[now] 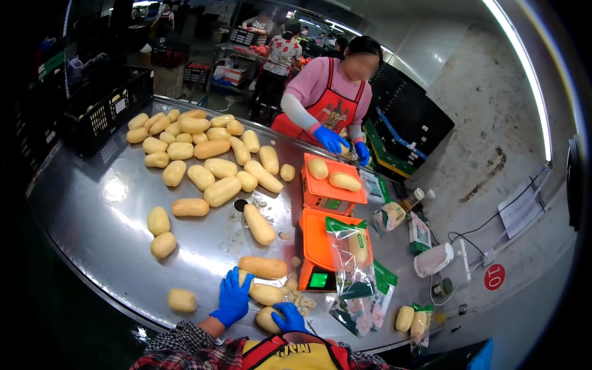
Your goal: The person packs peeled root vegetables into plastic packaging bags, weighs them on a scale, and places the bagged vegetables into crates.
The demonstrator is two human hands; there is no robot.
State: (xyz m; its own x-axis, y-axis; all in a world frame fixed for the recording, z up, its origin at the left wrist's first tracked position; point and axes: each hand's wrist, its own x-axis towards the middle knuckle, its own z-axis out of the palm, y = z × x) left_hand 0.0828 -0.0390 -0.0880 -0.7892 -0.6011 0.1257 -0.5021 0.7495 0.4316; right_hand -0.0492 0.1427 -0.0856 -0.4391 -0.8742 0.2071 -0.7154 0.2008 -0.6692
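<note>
My left hand (232, 300), in a blue glove, has its fingers around a pale peeled lotus root piece (246, 280) on the metal table. My right hand (290, 317), also blue-gloved, grips another lotus root piece (267, 320) close to my apron. Between them lies a third lotus root piece (267, 295), with a longer, more orange one (264, 267) just beyond. Small cut slices (302, 302) are scattered beside my right hand. Part of each held piece is hidden by the glove.
A large heap of lotus root pieces (213, 168) covers the far left of the steel table (111, 228). Two orange scales (317, 237) stand to the right, the nearer bearing a plastic bag (354, 246). Opposite, a co-worker in a red apron (333, 102) handles a piece. Black crates (117, 105) flank the table.
</note>
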